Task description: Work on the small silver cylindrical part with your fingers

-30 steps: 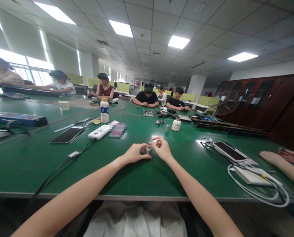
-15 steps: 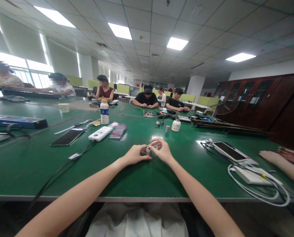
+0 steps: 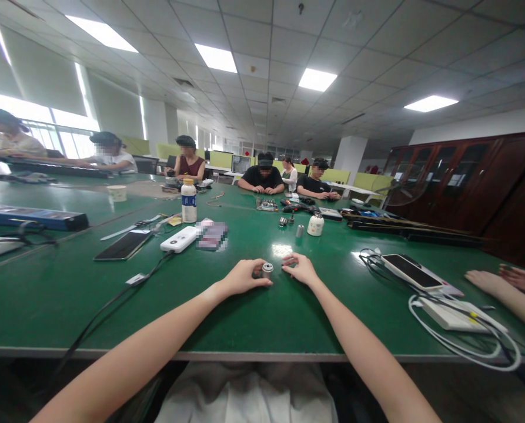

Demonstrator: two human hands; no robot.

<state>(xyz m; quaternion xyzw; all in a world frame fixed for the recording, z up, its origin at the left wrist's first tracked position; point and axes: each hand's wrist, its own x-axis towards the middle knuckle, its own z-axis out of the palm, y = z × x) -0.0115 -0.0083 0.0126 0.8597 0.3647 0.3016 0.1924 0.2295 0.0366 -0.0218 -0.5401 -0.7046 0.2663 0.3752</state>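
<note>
A small silver metal cylinder [image 3: 267, 269] with a dark-patterned top stands upright on the green table [image 3: 227, 323]. My left hand [image 3: 247, 276] grips it from the left, thumb in front and fingers behind. Just to the right of the cylinder, my right hand [image 3: 300, 269] is off it, its fingers curled and close together; whether something small is between the fingertips cannot be made out. Farther back stand another small silver cylinder [image 3: 300, 231] and a white round jar [image 3: 315, 225], with small metal parts [image 3: 283, 222] to their left.
Left are a bottle [image 3: 189, 201], a white power bank [image 3: 180, 239], a phone [image 3: 123, 245] and a black cable. On the right lie another phone [image 3: 412, 271], a white box [image 3: 454, 311] with cables, and another person's hand [image 3: 487, 281]. Several people sit around the table.
My right hand has drawn away from the top of the cylinder to the right, leaving the top visible. My left hand stays around the cylinder.
</note>
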